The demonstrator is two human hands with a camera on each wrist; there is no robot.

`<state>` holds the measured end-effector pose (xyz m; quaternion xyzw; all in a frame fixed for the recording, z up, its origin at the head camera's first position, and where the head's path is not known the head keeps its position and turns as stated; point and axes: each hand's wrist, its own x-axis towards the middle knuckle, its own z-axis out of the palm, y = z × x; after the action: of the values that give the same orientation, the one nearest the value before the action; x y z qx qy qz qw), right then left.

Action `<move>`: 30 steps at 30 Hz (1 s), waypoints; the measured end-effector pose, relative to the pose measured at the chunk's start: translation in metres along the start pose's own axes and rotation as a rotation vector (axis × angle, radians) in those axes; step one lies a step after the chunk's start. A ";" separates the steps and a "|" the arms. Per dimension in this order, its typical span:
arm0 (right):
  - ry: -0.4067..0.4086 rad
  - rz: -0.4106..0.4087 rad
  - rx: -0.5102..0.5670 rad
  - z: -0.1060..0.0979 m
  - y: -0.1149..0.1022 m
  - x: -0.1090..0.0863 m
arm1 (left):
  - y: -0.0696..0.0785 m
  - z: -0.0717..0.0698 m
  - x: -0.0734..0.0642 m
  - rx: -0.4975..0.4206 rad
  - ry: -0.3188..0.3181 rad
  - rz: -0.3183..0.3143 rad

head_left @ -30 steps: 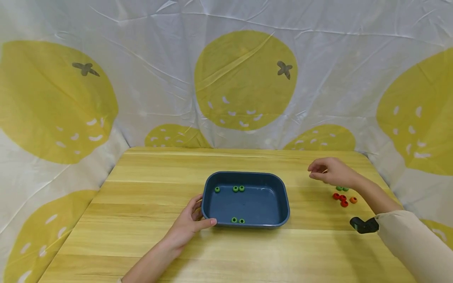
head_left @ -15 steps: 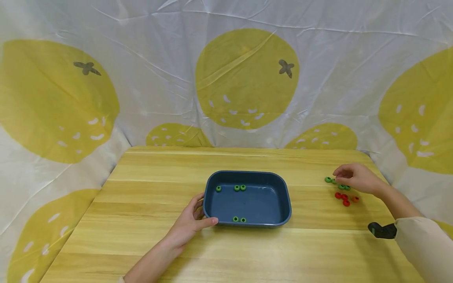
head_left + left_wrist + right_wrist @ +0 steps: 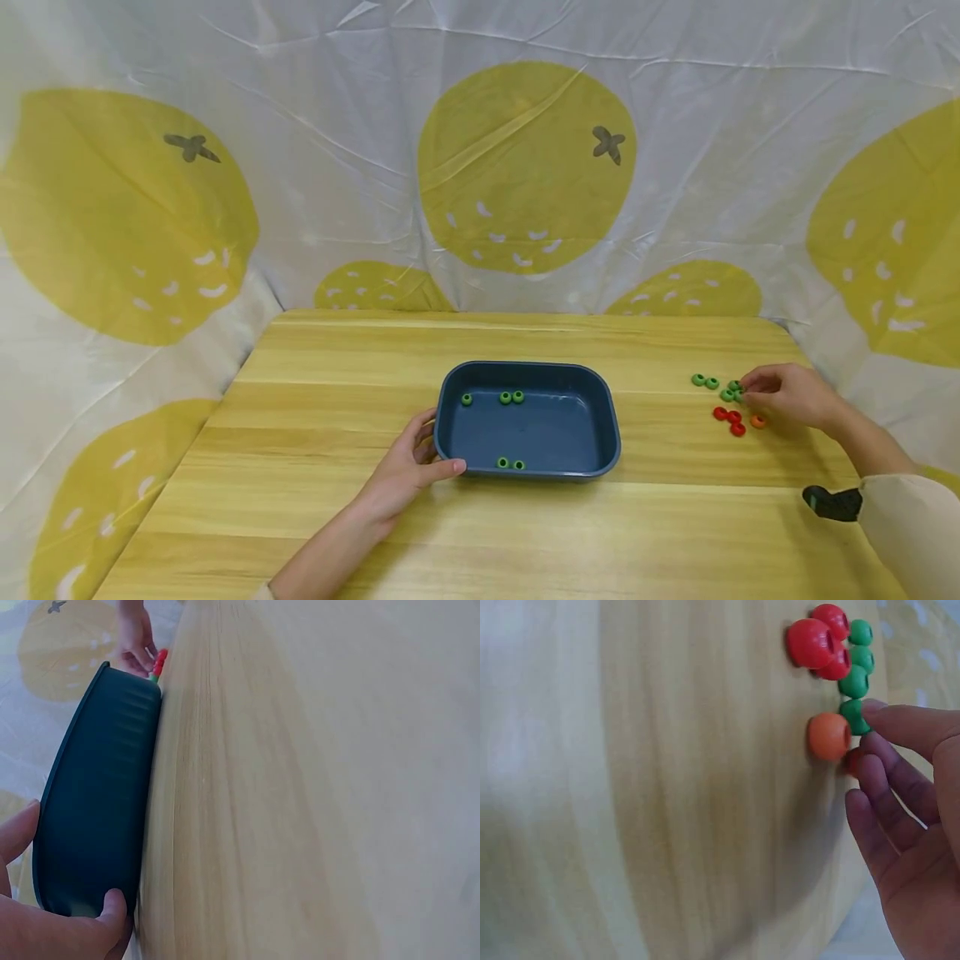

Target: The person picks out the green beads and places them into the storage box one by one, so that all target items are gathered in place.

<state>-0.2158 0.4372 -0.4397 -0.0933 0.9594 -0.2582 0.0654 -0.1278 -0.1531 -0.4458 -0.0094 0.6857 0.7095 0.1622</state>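
Note:
A dark blue plastic tray [image 3: 528,431] stands mid-table with several green beads [image 3: 506,398] inside. My left hand [image 3: 397,479] grips its near left corner, thumb over the rim; in the left wrist view, thumb and fingers hold the tray's end [image 3: 94,795]. At the right of the table, my right hand [image 3: 798,396] pinches a green bead [image 3: 853,718] between thumb and a finger hidden behind it. More green beads [image 3: 705,382] lie beside its fingertips. Red beads [image 3: 736,417] form a small cluster in front, with an orange bead [image 3: 758,422] next to them.
The wooden table [image 3: 337,375] ends against a pale curtain [image 3: 345,167] printed with yellow fruit. A black device [image 3: 831,503] is worn at the right wrist. In the right wrist view, a further orange-red bead [image 3: 852,761] shows partly behind the fingers.
My right hand has moved right, away from the tray side, and down to the green beads, uncovering others on the way. The left hand keeps its grip on the tray.

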 end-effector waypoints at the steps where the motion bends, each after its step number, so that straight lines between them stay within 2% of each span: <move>1: 0.008 0.000 -0.009 0.001 0.001 -0.001 | 0.000 0.000 0.000 0.004 -0.001 0.001; 11: 0.054 -0.024 -0.085 0.010 0.007 -0.004 | 0.003 0.002 -0.001 0.014 -0.006 -0.009; 26: 0.107 -0.061 -0.027 0.006 -0.009 0.001 | 0.003 0.001 -0.002 0.016 -0.001 -0.007; 30: 0.085 -0.069 -0.022 0.004 -0.017 0.006 | 0.003 0.001 -0.002 0.020 0.000 -0.007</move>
<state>-0.2184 0.4190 -0.4351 -0.1161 0.9602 -0.2535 0.0147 -0.1261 -0.1523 -0.4422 -0.0102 0.6926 0.7022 0.1648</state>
